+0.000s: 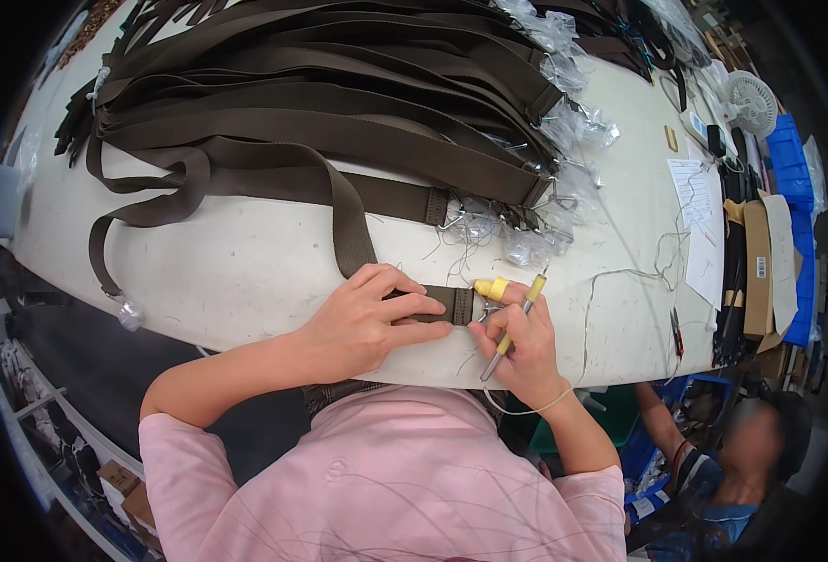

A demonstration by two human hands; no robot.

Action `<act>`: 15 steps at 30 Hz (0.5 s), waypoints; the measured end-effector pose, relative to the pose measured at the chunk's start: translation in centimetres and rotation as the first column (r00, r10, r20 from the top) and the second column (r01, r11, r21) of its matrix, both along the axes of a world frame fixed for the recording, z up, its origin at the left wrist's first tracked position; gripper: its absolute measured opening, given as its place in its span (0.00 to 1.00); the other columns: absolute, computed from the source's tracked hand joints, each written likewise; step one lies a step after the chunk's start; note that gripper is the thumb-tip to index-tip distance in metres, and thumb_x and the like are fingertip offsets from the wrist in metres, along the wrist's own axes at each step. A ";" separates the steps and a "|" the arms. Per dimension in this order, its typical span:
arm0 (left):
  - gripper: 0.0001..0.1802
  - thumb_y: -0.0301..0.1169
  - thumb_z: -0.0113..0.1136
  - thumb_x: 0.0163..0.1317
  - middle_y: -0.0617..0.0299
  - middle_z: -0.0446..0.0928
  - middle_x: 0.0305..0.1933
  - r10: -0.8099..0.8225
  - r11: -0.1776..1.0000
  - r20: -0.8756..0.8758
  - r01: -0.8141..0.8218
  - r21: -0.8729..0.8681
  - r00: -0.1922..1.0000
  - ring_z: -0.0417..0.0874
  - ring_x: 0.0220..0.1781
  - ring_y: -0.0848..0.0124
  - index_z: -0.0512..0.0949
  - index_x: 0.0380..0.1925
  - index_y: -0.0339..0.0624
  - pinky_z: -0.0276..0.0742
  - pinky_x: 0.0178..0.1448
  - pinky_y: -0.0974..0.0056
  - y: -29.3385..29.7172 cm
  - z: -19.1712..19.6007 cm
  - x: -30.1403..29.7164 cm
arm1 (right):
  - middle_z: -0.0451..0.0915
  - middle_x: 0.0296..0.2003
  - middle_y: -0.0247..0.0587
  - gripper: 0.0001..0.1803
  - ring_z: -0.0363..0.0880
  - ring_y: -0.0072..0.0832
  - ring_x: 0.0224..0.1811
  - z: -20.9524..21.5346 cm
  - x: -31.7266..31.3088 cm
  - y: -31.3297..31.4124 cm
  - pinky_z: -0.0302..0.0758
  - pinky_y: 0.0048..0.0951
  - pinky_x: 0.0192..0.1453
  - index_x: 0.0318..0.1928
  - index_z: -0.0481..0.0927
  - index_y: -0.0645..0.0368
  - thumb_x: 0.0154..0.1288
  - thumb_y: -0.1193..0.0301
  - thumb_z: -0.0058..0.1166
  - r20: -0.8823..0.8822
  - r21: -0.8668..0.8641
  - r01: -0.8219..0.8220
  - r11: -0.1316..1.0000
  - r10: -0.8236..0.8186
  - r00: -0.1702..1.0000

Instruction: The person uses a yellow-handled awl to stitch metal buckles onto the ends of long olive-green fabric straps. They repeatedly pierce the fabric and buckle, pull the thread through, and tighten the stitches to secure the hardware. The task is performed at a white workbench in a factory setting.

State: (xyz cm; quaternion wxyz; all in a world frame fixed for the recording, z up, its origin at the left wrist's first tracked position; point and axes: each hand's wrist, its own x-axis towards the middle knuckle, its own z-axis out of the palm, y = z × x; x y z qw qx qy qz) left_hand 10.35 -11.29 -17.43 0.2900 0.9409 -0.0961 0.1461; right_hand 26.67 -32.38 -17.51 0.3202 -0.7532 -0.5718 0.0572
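My left hand (372, 318) lies with its fingers spread over a dark brown webbing strap (421, 307), pressing it to the table near its stitched end. My right hand (526, 348) grips a slim pen-shaped tool (510, 333) with a metal body and yellow parts; its tip points up and away from the strap. Yellow wrapping (492, 288) covers a finger of that hand, beside the strap's end. A metal buckle piece at this end is partly hidden by my right fingers. Loose threads (465, 262) lie just beyond it.
A large pile of brown straps (329, 84) with plastic-wrapped metal ends (564, 122) fills the far side of the white table (273, 272). At right are a small fan (749, 103), papers (698, 220), a cord (585, 328) and snips (677, 332). Another person (714, 478) is at lower right.
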 end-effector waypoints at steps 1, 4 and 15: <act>0.24 0.26 0.66 0.54 0.70 0.81 0.55 -0.003 1.000 0.020 0.002 0.019 1.000 0.78 0.55 0.66 0.87 0.52 0.58 0.71 0.60 0.59 -0.1 0.0 0.0 | 0.79 0.49 0.52 0.16 0.76 0.54 0.51 0.0 0.0 0.0 0.74 0.48 0.57 0.32 0.73 0.57 0.54 0.75 0.73 -0.005 0.000 0.001 1.000 -0.001 1.000; 0.27 0.25 0.63 0.49 0.69 0.80 0.54 -0.011 0.999 0.053 0.008 0.054 0.999 0.76 0.56 0.66 0.87 0.52 0.54 0.69 0.62 0.59 -0.4 -0.1 0.1 | 0.79 0.49 0.52 0.16 0.76 0.54 0.51 -0.1 0.0 -0.1 0.74 0.48 0.56 0.32 0.73 0.57 0.54 0.75 0.73 -0.008 0.003 0.001 1.000 -0.001 1.000; 0.20 0.24 0.63 0.49 0.70 0.83 0.53 -0.008 1.000 0.042 0.009 -0.025 0.999 0.78 0.56 0.66 0.88 0.45 0.50 0.72 0.62 0.59 -0.1 0.1 0.1 | 0.79 0.48 0.51 0.17 0.76 0.54 0.51 -0.2 0.0 -0.2 0.74 0.49 0.58 0.34 0.73 0.56 0.55 0.75 0.73 -0.015 0.011 -0.003 1.000 0.003 1.000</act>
